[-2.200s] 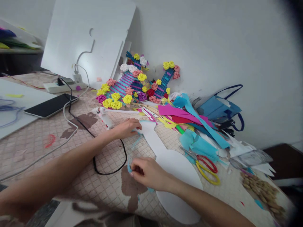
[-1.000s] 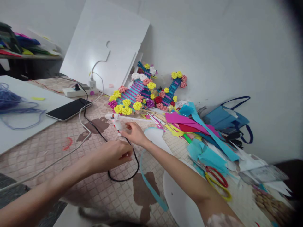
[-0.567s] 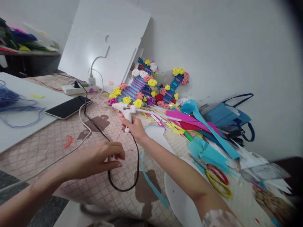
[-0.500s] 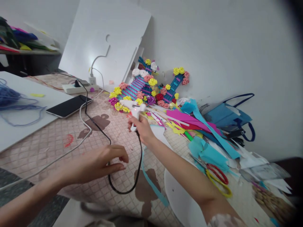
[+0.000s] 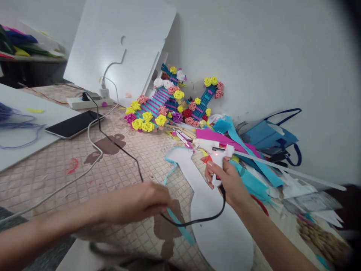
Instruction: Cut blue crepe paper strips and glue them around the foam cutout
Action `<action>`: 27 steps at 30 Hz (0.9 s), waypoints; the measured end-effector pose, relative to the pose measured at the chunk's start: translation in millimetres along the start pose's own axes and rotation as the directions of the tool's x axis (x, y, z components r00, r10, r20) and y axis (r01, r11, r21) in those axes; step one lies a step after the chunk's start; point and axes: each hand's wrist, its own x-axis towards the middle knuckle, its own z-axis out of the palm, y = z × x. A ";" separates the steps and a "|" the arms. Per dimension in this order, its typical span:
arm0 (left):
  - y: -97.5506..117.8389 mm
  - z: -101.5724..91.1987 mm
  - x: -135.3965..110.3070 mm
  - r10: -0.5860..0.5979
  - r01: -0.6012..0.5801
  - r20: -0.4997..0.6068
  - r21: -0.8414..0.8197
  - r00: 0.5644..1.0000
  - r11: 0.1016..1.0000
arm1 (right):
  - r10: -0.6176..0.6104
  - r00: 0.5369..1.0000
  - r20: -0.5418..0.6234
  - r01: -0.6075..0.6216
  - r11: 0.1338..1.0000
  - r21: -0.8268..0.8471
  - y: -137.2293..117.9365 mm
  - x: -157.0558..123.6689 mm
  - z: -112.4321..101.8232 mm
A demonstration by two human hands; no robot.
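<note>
My right hand [image 5: 229, 178] is closed around the handle of a white hot glue gun [image 5: 216, 150] whose red light is lit. A long glue stick [image 5: 293, 171] sticks out of its back. The nozzle points left, above a white guitar-shaped board cutout [image 5: 217, 222]. A light-blue strip [image 5: 183, 229] runs from the cutout's top edge, where blue lines the rim, down past my left hand [image 5: 146, 201]. My left hand is slightly blurred, its fingers curled and pressed together over the strip and the gun's black cord [image 5: 197, 221]; what it pinches is hidden.
Flower-trimmed blue guitar shapes [image 5: 158, 103] stand at the back, near a leaning white board [image 5: 118, 22]. A phone or tablet [image 5: 75, 124], a power strip [image 5: 84, 102] and cables lie left. Coloured paper scraps [image 5: 254, 180] and a blue bag [image 5: 270, 135] are on the right.
My right hand has brought the glue gun from near the flowered shapes rightward and closer, over the white cutout. My left hand has moved right to the blue strip, its fingers closing.
</note>
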 end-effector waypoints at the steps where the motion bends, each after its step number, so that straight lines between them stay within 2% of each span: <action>1: -11.4 -3.9 8.5 -0.033 0.036 -0.038 0.071 0.999 0.997 | 0.009 1.000 -0.006 -0.009 0.999 -0.038 2.1 -3.8 -5.8; 5: -64.4 -19.0 46.2 -0.110 0.194 -0.247 0.351 0.963 0.916 | 0.056 0.997 -0.048 -0.065 0.978 -0.200 10.8 -11.3 -24.8; 9: -102.3 -18.7 75.1 -0.203 0.304 -0.276 0.399 0.940 0.865 | 0.099 0.992 -0.077 -0.119 0.930 -0.347 17.1 -11.5 -36.1; 11: -112.2 -13.6 81.9 -0.193 0.297 -0.276 0.408 0.942 0.864 | 0.124 0.989 -0.075 -0.143 0.912 -0.384 19.0 -11.7 -38.2; 16: -121.9 -4.4 82.8 0.025 0.042 -0.140 0.455 0.990 0.889 | 0.180 0.983 -0.041 -0.182 0.899 -0.399 24.4 -12.5 -37.9; 18: -122.3 -4.0 81.0 0.061 -0.008 -0.098 0.470 0.993 0.883 | 0.192 0.981 -0.024 -0.186 0.899 -0.396 27.2 -11.2 -37.3; 21: -120.2 -5.2 78.3 0.064 -0.011 -0.092 0.488 0.994 0.873 | 0.189 0.982 -0.024 -0.182 0.890 -0.418 30.6 -7.0 -35.8; 23: -118.3 -6.1 76.6 0.048 0.014 -0.117 0.484 0.992 0.875 | 0.173 0.985 -0.026 -0.163 0.856 -0.490 32.2 -3.6 -34.2; 25: -117.6 -6.3 74.7 0.026 0.047 -0.150 0.467 0.988 0.883 | 0.131 0.991 -0.014 -0.113 0.793 -0.598 33.5 -0.4 -31.8; 27: -118.7 -6.0 72.7 0.006 0.077 -0.182 0.444 0.983 0.893 | 0.037 0.999 0.019 -0.013 0.712 -0.702 34.7 2.5 -28.9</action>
